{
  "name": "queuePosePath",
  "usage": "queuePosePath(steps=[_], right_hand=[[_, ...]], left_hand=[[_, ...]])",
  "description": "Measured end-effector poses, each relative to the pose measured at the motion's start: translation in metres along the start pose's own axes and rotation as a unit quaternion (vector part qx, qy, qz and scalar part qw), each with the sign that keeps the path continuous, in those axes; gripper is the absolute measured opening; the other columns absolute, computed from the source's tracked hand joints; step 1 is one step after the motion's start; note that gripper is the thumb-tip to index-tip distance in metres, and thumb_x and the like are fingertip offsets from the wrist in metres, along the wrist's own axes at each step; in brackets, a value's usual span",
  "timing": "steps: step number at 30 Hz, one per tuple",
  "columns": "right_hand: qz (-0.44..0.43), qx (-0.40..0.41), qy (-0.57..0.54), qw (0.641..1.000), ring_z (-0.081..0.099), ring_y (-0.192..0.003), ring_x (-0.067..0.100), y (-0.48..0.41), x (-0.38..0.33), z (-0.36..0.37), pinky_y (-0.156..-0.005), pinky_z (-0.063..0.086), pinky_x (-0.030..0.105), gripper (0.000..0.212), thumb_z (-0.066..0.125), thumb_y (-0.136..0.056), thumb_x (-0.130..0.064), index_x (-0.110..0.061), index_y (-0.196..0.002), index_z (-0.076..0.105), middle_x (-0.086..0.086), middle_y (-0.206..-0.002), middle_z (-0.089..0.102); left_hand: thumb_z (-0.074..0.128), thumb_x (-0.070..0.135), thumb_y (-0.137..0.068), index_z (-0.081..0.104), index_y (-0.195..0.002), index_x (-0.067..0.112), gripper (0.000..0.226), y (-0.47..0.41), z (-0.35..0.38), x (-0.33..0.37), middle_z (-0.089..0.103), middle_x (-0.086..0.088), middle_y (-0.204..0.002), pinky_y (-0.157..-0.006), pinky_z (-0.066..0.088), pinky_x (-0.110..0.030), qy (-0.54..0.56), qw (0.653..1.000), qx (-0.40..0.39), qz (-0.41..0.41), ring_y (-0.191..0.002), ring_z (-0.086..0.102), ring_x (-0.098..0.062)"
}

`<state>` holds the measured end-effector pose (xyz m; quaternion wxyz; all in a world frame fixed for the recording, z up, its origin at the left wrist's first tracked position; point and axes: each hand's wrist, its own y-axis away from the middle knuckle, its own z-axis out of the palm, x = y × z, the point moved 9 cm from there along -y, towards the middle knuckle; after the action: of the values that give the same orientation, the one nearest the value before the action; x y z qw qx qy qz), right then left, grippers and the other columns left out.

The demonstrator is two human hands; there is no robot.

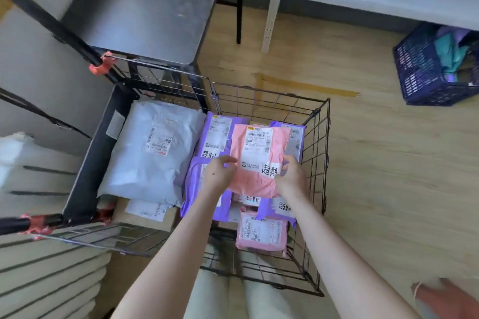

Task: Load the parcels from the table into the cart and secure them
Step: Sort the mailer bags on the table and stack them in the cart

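Both hands on pink parcel [259, 160]: left hand [220, 172] fingers [228, 160] curled over its left edge, right hand [293, 177] fingers pinching right edge. Parcel inside wire cart [320, 137], resting on purple parcels [193, 189], beside big white parcel [153, 153]. Counter [145, 8] behind cart.

Black wire-metal cart [315, 137], glossy plastic pink parcel [255, 179], brushed steel table [145, 8]

Gripped parcel [248, 181]: I saw pink, with a white label.
Parcels beneath my grip [192, 189]: were purple.
Cart [327, 137]: was black wire grid.
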<state>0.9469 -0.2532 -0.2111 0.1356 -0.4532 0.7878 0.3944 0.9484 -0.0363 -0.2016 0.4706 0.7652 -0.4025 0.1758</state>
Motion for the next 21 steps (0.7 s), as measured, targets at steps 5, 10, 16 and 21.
queuePosePath(steps=[5, 10, 16, 21], right_hand=[[0.005, -0.008, -0.028, 1.0, 0.059, -0.108, 0.026, -0.057, 0.009, 0.038, -0.085, 0.047, 0.027, 0.067, 0.052, -0.082, 0.01, -0.02, -0.141, 0.043, 0.009, -0.122, 0.059], [-0.022, -0.02, 0.024, 0.999, 0.051, -0.119, 0.027, -0.082, 0.01, 0.066, -0.101, 0.044, 0.037, 0.075, 0.04, -0.088, 0.013, -0.023, -0.152, 0.024, 0.013, -0.131, 0.048], [-0.071, -0.009, 0.288, 0.955, 0.038, -0.121, 0.029, -0.093, 0.007, 0.076, -0.096, 0.034, 0.041, 0.076, 0.056, -0.088, -0.005, -0.025, -0.152, 0.02, 0.004, -0.136, 0.041], [-0.076, -0.008, 0.343, 0.936, 0.036, -0.114, 0.029, -0.103, 0.012, 0.08, -0.09, 0.03, 0.038, 0.07, 0.053, -0.089, -0.01, -0.033, -0.15, 0.026, 0.007, -0.124, 0.039]], left_hand=[[0.049, 0.004, -0.085, 0.069, -0.111, 0.012, 0.034, -0.063, 0.029, -0.012, 0.067, -0.012, -0.093, -0.045, 0.035, -0.016, -0.03, 1.0, 0.005, 0.001, -0.054, 0.047, -0.01], [0.049, 0.008, -0.089, 0.066, -0.117, 0.013, 0.033, -0.103, 0.048, -0.026, 0.063, -0.012, -0.12, -0.076, 0.048, -0.024, -0.063, 0.998, 0.0, 0.02, -0.092, 0.063, -0.022], [0.046, -0.009, -0.086, 0.068, -0.11, -0.002, 0.034, -0.126, 0.06, -0.021, 0.058, -0.013, -0.129, -0.09, 0.047, -0.032, -0.14, 0.982, 0.003, 0.124, -0.109, 0.056, -0.027], [0.04, -0.013, -0.069, 0.053, -0.072, -0.002, 0.017, -0.135, 0.065, -0.024, 0.053, -0.007, -0.08, -0.06, 0.031, -0.028, -0.203, 0.961, -0.006, 0.186, -0.071, 0.044, -0.026]])
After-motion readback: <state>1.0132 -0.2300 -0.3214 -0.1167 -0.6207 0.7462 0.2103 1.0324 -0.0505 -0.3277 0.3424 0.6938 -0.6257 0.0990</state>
